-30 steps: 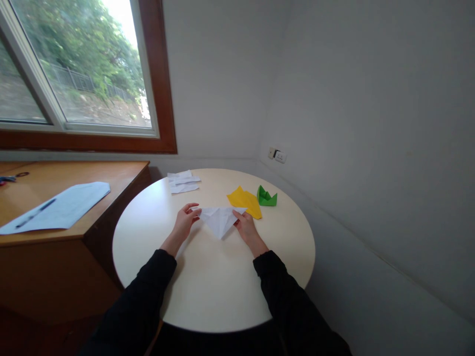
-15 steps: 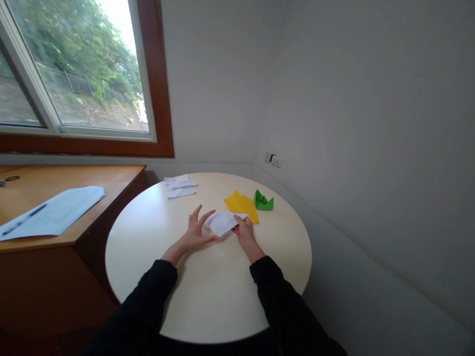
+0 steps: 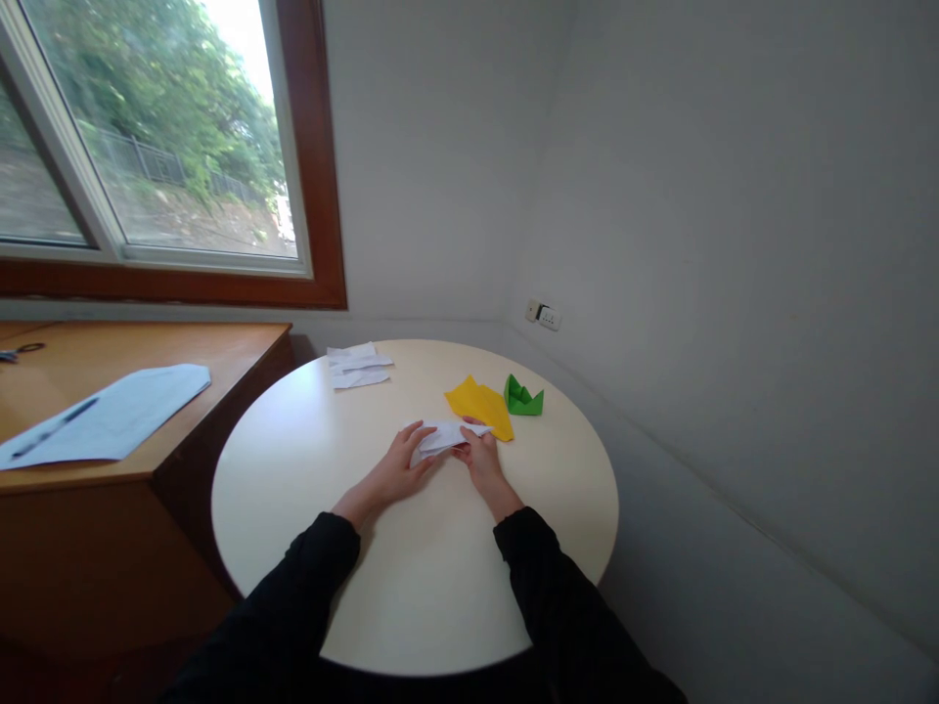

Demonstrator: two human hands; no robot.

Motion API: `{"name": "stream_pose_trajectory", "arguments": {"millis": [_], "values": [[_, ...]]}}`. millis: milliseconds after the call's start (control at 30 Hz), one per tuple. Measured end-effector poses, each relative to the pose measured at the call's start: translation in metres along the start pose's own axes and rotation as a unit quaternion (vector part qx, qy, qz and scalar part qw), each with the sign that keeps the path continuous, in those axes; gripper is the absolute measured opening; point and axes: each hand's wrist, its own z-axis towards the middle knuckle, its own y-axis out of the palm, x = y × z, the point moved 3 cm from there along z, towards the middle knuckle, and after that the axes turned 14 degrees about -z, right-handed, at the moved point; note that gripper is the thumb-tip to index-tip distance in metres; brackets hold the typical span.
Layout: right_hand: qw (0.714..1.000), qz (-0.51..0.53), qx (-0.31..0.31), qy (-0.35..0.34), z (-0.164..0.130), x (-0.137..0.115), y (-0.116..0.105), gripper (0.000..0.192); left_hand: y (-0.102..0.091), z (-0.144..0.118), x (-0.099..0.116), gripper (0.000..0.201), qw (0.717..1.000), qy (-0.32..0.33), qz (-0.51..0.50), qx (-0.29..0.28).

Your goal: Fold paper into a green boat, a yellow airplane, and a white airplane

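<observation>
Taking the white folded paper (image 3: pixel 449 436) as my landmark, I start far to its left, where a wooden desk (image 3: pixel 147 391) stands under the window (image 3: pixel 147 137). On it lies a pale blue sheet (image 3: pixel 110 416) with a dark pen (image 3: pixel 55 427) across it, and what looks like a pair of scissors (image 3: pixel 19 350) sits at the desk's far left edge, too small for me to be sure.

Closer in, the round cream tabletop (image 3: pixel 411 567) carries a small stack of white paper slips (image 3: pixel 358 365), which lies beyond the landmark and to its left, well apart from it.

My left hand (image 3: pixel 402 464) lies flat, fingers spread and pressing down on the left end of the white folded paper; it is not clenched round anything. The paper itself rests on the tabletop near the middle, folded into a low narrow shape between my two hands.

My right hand (image 3: pixel 480 458) pinches the paper's right end, thumb and fingers closed on the edge.

Just beyond the landmark to its right lies a yellow folded paper (image 3: pixel 480 404), nearly touching it. Further right, just beside the yellow one, stands a green paper boat (image 3: pixel 523 397). On the wall beyond that is a socket (image 3: pixel 544 315).
</observation>
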Motion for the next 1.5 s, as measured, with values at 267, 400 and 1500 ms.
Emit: {"name": "stream_pose_trajectory", "arguments": {"millis": [267, 400, 1500], "values": [[0.999, -0.014, -0.029, 0.012, -0.006, -0.004, 0.005, 0.036, -0.001, 0.001, -0.001, 0.041, 0.999, 0.001, -0.039, 0.032], [0.999, -0.018, -0.036, 0.012, -0.007, -0.005, 0.007, 0.037, -0.002, 0.001, -0.003, 0.041, 0.998, 0.012, -0.041, 0.036], [0.976, -0.13, -0.163, -0.062, -0.018, -0.011, 0.032, 0.079, -0.027, 0.014, 0.005, 0.028, 0.978, -0.038, 0.028, 0.204]]}}
